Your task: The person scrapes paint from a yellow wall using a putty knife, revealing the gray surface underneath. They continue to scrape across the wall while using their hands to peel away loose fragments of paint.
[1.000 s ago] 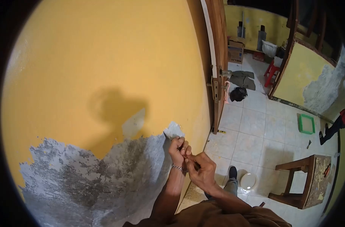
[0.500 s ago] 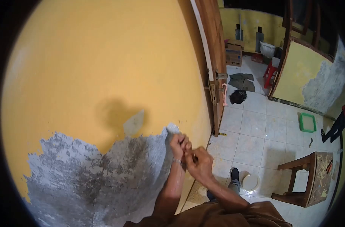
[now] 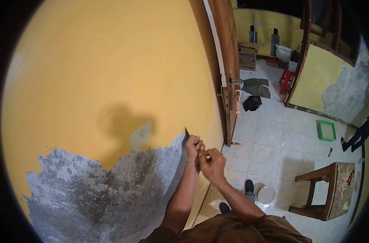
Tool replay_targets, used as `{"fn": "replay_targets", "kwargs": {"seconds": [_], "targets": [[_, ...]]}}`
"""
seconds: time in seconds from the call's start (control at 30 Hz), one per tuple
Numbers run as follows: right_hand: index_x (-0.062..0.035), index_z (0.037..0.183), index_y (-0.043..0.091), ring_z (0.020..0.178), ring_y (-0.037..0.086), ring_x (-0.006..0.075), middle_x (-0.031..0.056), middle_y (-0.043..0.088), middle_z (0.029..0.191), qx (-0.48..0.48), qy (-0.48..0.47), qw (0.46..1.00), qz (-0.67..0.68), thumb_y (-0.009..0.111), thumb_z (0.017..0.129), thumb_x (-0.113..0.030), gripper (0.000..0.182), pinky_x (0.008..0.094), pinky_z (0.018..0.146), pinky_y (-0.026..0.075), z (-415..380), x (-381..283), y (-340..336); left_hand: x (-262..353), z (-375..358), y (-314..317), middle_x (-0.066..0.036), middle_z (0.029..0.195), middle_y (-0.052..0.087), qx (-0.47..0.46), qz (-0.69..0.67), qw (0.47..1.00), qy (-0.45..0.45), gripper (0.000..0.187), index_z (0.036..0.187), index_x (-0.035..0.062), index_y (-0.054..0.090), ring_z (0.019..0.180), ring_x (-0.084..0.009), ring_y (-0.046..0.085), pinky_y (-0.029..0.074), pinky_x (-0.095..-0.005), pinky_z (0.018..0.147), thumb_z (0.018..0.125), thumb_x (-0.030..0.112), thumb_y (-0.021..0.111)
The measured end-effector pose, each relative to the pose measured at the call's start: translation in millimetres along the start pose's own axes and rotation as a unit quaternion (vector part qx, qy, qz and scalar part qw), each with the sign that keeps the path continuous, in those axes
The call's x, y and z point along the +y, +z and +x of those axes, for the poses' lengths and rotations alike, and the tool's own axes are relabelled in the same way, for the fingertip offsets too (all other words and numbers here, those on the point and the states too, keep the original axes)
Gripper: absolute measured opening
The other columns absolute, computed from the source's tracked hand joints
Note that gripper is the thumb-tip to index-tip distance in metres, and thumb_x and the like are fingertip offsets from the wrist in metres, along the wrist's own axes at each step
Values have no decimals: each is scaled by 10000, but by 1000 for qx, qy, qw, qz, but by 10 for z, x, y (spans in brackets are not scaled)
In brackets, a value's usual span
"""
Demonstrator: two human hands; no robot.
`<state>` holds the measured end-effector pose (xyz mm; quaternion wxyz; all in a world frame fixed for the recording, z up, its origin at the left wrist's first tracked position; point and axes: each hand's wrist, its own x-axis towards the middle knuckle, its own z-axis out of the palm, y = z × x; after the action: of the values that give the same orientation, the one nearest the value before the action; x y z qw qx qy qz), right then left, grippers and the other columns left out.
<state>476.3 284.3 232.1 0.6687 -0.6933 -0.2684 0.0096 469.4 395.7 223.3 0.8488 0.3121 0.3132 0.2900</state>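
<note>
The fingers of my left hand (image 3: 194,148) are curled round a scraper (image 3: 187,131), whose thin dark blade sticks up past the knuckles. Just below and to the right, my right hand (image 3: 213,163) is closed at the lower end of its handle, most of which the fingers hide. The blade tip lies at the upper right edge of the bare grey patch (image 3: 111,190), where it borders the yellow paint of the wall (image 3: 111,60). A small pale spot (image 3: 141,135) shows left of the hands, beside the shadow cast on the wall.
A wooden door (image 3: 232,101) stands right of the wall. On the tiled floor are a white bucket (image 3: 266,195), a green tray (image 3: 327,131), a black bag (image 3: 252,103) and a wooden stool (image 3: 334,190) with tools on top. A person's legs (image 3: 356,137) show at far right.
The scraper and both hands have shifted slightly, and the blade now shows as a dark sliver above my left hand. The view has moved a little.
</note>
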Motion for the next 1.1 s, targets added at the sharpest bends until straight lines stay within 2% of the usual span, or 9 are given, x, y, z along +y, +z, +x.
{"fn": "replay_targets", "kwargs": {"seconds": [0.1, 0.17, 0.3, 0.37, 0.53, 0.67, 0.73, 0.93, 1.1], "targets": [[15, 767, 645, 573, 602, 251, 145, 587, 680, -1, 0, 1000, 0, 684, 825, -73, 113, 332, 516, 462, 9, 150, -110, -237, 209, -50, 15, 607, 406, -2, -34, 998, 50, 164, 714, 119, 441, 487, -93, 413, 367, -229, 436, 831, 146, 553], [13, 779, 646, 584, 612, 257, 145, 581, 676, -23, -11, 998, -53, 688, 828, -84, 116, 333, 516, 463, -277, 102, -192, -350, -25, -293, -11, 678, 485, -35, -66, 997, -4, 116, 816, 105, 500, 624, -129, 516, 490, -254, 611, 865, 188, 564], [11, 759, 611, 587, 617, 287, 163, 563, 668, 1, -39, 998, -39, 691, 836, -118, 170, 368, 537, 476, -357, 296, 111, -418, -899, -818, -134, 1177, 576, -53, -132, 989, -39, 381, 1126, 50, 530, 1128, -291, 558, 458, -495, 995, 949, 388, 518], [25, 750, 608, 614, 584, 361, 205, 576, 716, 20, -42, 997, -58, 626, 864, -123, 187, 437, 557, 454, -28, 425, 189, -569, -1216, -1329, -172, 1294, 537, -41, -5, 997, -62, 519, 1209, 34, 527, 1240, -301, 509, 428, -522, 1019, 942, 477, 484], [44, 858, 658, 651, 661, 253, 163, 667, 809, 31, 4, 1000, 3, 675, 855, -140, 184, 327, 561, 520, 342, 710, 104, -855, -1881, -2178, -156, 1238, 562, 145, 164, 963, -158, 381, 1189, 10, 514, 1171, -301, 553, 488, -493, 957, 931, 288, 545], [57, 954, 648, 521, 576, 109, 75, 652, 777, -157, 336, 923, 101, 697, 896, -291, 356, 273, 479, 457, -292, 188, -190, -944, -2249, -2433, -154, 1188, 590, 184, 168, 955, -163, 359, 1186, -17, 510, 1105, -287, 598, 531, -442, 908, 913, 203, 584], [43, 1030, 667, 516, 524, 76, 32, 639, 757, -175, 375, 889, 197, 680, 905, -244, 313, 234, 461, 401, -693, 277, -146, -966, -2253, -2460, -161, 1181, 598, 184, 159, 957, -159, 344, 1183, -31, 518, 1090, -288, 610, 539, -436, 900, 919, 182, 577], [-5, 1224, 624, 702, 563, 96, 58, 634, 867, -127, 37, 985, 113, 611, 917, -105, 323, 255, 621, 466, -762, -69, -101, -680, -2057, -1848, -140, 1227, 585, 87, 225, 967, -77, 363, 1207, -4, 524, 1121, -276, 598, 510, -419, 933, 960, 257, 570], [8, 1228, 611, 789, 620, 208, 145, 626, 939, -178, -48, 980, 76, 594, 871, -53, 362, 317, 695, 503, -716, -267, -237, -285, -1588, -1236, -122, 1226, 578, -20, 124, 992, 11, 443, 1237, 36, 517, 1076, -254, 605, 505, -397, 906, 977, 394, 517]]}}
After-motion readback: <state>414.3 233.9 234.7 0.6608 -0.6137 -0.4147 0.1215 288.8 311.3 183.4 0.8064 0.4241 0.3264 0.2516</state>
